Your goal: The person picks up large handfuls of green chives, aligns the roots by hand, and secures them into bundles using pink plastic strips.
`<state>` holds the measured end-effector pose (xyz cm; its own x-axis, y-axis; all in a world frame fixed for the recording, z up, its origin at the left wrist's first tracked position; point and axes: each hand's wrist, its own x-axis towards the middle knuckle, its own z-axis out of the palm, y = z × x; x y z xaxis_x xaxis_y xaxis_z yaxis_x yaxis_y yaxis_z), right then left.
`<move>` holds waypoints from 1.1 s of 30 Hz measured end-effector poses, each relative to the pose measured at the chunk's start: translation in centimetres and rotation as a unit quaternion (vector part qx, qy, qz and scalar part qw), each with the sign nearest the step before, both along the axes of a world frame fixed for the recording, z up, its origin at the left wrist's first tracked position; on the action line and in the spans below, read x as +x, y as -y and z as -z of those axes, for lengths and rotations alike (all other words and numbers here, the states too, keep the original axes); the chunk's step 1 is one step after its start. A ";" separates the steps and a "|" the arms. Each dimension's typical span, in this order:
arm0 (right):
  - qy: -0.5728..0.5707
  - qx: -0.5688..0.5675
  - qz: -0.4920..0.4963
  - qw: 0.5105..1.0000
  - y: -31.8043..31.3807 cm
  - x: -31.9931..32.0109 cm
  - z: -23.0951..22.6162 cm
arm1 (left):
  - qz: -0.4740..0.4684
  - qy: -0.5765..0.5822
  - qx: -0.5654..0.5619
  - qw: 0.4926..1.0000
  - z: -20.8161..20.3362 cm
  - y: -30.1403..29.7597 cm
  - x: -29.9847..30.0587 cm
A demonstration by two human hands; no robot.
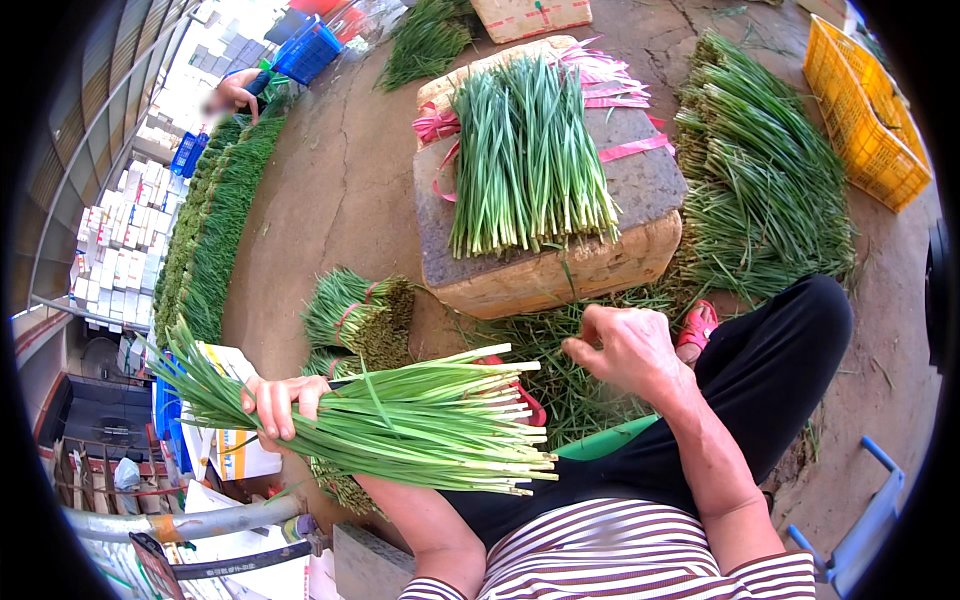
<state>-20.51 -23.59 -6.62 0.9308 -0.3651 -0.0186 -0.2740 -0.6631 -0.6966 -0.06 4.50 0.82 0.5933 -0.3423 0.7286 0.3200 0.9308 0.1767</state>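
Note:
My left hand [283, 405] is wrapped round a loose bunch of garlic chives [420, 420], held level over my lap with its pale cut ends pointing right. To the right of those ends, my right hand [632, 350] is raised with fingers curled in. No chives show in it; the inside of its grip is hidden. In front of me, a second pile of garlic chives [530, 155] lies across a foam block [560, 265] with a dark top. Pink ties [610, 75] lie behind and beside this pile, some under it.
Tied chive bundles [355, 315] lie on the floor to the left. A large chive heap [760, 170] and a yellow crate [865, 115] are at the right. Far left, another person [240, 92] bends by long chive rows [225, 210]. A metal pipe [185, 523] crosses at lower left.

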 end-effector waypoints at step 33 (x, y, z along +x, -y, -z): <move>-0.154 0.824 -0.127 0.530 -5.5 3.2 2.8 | 0.031 0.052 0.001 0.998 -0.1 0.3 0.7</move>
